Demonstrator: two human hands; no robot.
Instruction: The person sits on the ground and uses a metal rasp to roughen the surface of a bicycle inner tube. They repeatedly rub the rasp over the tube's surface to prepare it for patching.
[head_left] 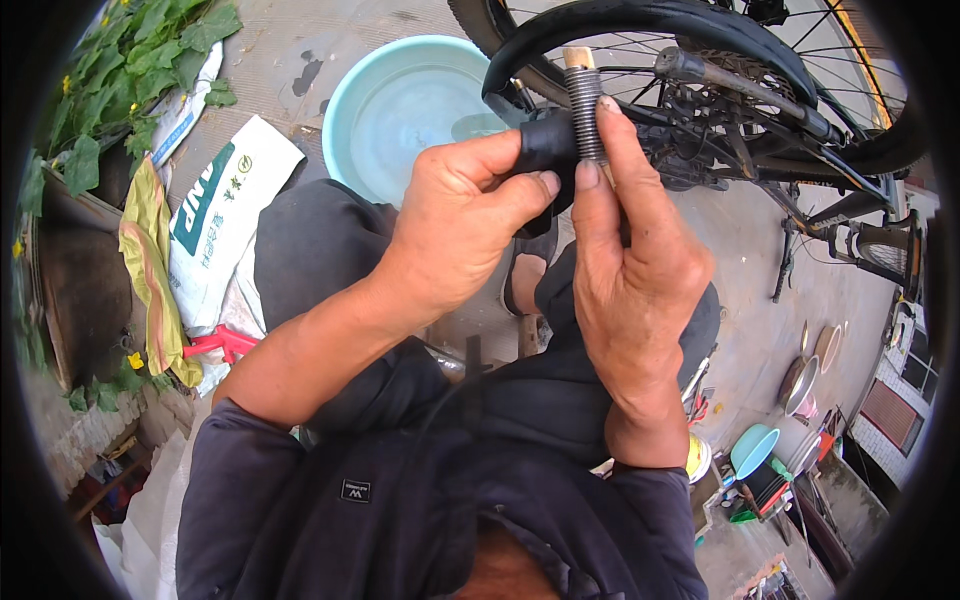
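Note:
In front of me my left hand (455, 220) pinches a black rubber inner tube (547, 142) between thumb and fingers. A thick loop of the tube (660, 14) arches over the bicycle wheel. My right hand (640, 260) is closed on a short wooden stick (584, 105) wrapped in ribbed metal, its pale wooden end pointing up. Thumb and index finger grip the stick along its right side and lower end. The ribbed part is right beside the stretch of tube in my left hand; whether they touch is unclear. My right hand's other fingers are partly hidden.
A light-blue basin (345, 105) of water stands beyond my left hand. The bicycle (700, 150) takes up the far right. White sacks (225, 225), a yellowish bag (150, 270) and leafy plants (135, 75) are at left. Bowls and a small blue basin (753, 450) sit at lower right.

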